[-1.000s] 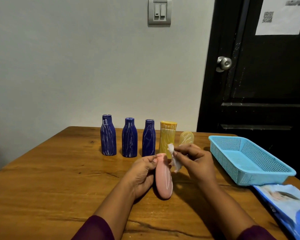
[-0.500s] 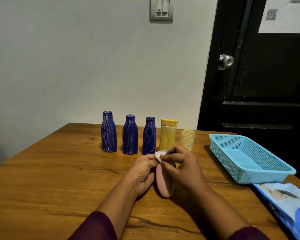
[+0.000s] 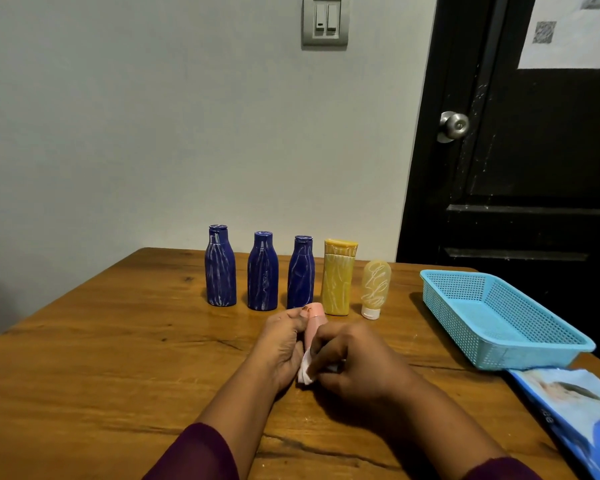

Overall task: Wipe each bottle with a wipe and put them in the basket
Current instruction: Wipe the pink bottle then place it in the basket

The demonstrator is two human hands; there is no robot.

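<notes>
A pink bottle (image 3: 315, 322) lies over the table's middle, gripped from the left by my left hand (image 3: 280, 344). My right hand (image 3: 355, 362) pinches a white wipe (image 3: 305, 370) against the bottle's lower body and hides most of it. Behind stand three blue bottles (image 3: 262, 271) streaked with white, a yellow bottle (image 3: 338, 277), and a small clear bottle (image 3: 376, 289) standing on its white cap. A blue mesh basket (image 3: 548, 355) sits at the right with nothing in it.
A blue wipes packet (image 3: 575, 410) lies at the table's front right corner, just before the basket. The wooden table (image 3: 101, 358) meets a grey wall behind. A black door stands at the back right.
My right hand has slid the wipe from the pink bottle's cap down along its body toward me. The left hand keeps its grip on the bottle.
</notes>
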